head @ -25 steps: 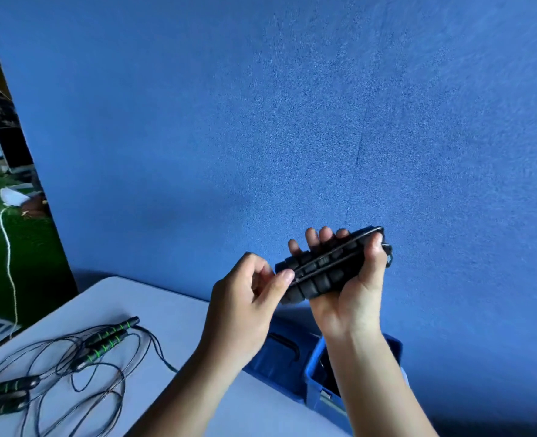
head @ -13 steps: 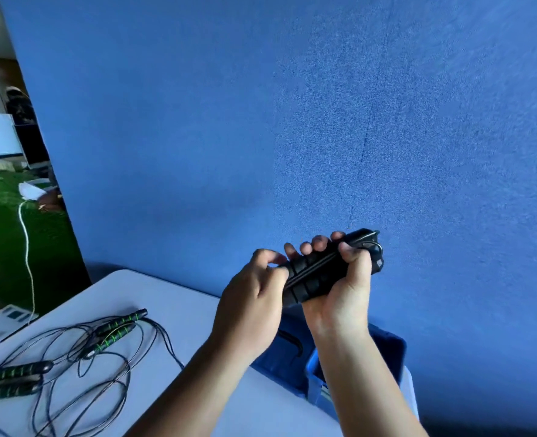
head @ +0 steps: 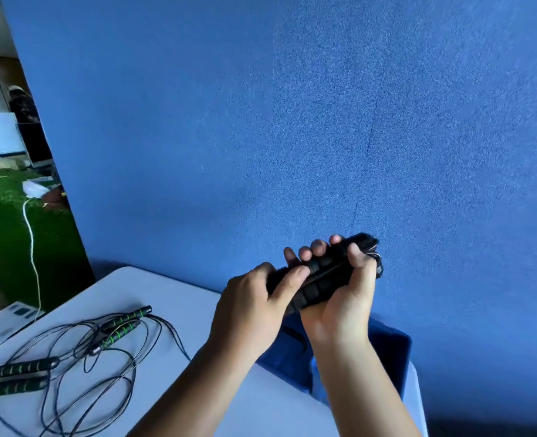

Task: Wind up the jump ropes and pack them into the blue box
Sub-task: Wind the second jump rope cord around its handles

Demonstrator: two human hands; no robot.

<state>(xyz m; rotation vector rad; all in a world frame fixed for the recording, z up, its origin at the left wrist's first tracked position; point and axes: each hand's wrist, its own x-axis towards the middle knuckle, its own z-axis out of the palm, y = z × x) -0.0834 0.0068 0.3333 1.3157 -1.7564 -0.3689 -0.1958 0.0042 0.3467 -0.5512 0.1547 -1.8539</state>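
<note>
A wound-up jump rope, two black ribbed handles side by side with cord around them, is held up in front of the blue wall. My right hand grips the handles from below, thumb over the top. My left hand holds the bundle's near end, its fingers curled over it. Below both hands sits the blue box, open, its inside mostly hidden by my arms. On the white table at the left lie loose jump ropes with black-and-green handles and tangled black cord.
A second pair of green-striped handles lies near the table's left edge. The blue wall stands right behind the table. Left of the table the floor is green turf with a white cable and scattered items.
My left hand has moved right from beside the bundle and closed over its near end. Both hands and the bundle have dropped slightly. The ropes on the table have not moved.
</note>
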